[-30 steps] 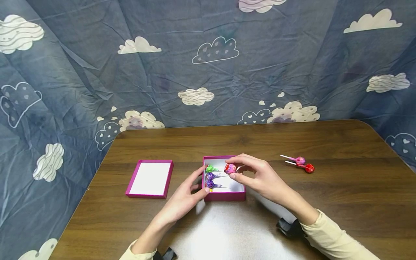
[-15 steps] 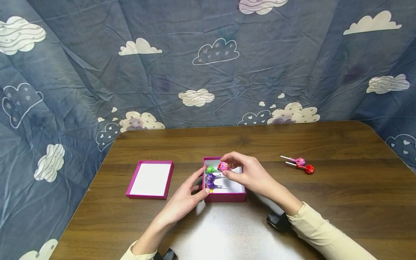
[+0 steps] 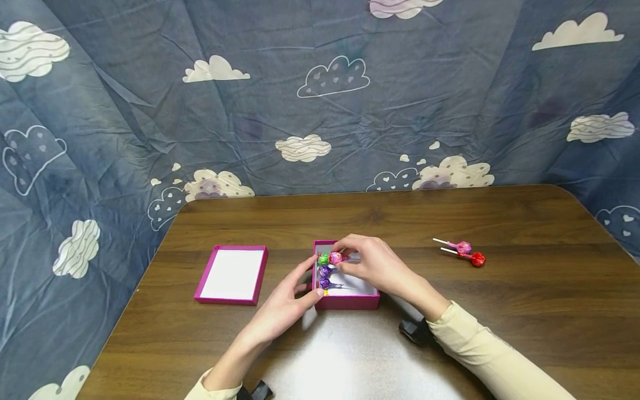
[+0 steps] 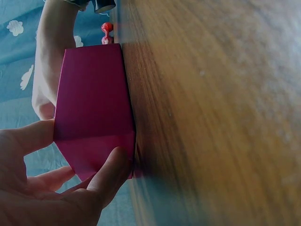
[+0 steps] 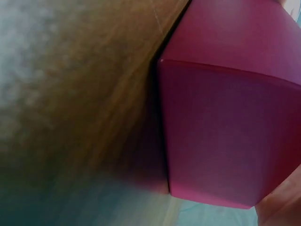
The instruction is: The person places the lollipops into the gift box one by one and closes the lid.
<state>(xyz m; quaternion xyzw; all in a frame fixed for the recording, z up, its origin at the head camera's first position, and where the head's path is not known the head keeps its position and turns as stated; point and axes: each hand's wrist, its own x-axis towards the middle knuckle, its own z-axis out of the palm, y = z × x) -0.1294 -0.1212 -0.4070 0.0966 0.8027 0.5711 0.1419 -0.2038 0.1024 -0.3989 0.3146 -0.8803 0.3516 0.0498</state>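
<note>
A magenta box (image 3: 350,303) stands without its lid on the table, its inside white. My left hand (image 3: 285,308) holds the box's left side, thumb at the near corner; the left wrist view shows its thumb (image 4: 113,172) against the outer wall. Inside the box, my right hand (image 3: 377,266) pinches a pink lollipop (image 3: 335,258) close to its head, beside a green lollipop (image 3: 323,259). Two purple lollipops (image 3: 324,283) lie nearer me along the left wall. A bit of yellow (image 3: 325,293) shows by my left thumb, mostly hidden.
Left of the box lies its lid (image 3: 232,275), white inside facing up. To the right, a pink lollipop (image 3: 463,246) and a red lollipop (image 3: 478,259) rest side by side on the brown wooden table (image 3: 400,216). A cloud-printed blue cloth (image 3: 270,122) hangs behind.
My right hand has carried the pink lollipop leftward and lowered it into the box beside the green one. The left hand has stayed on the box.
</note>
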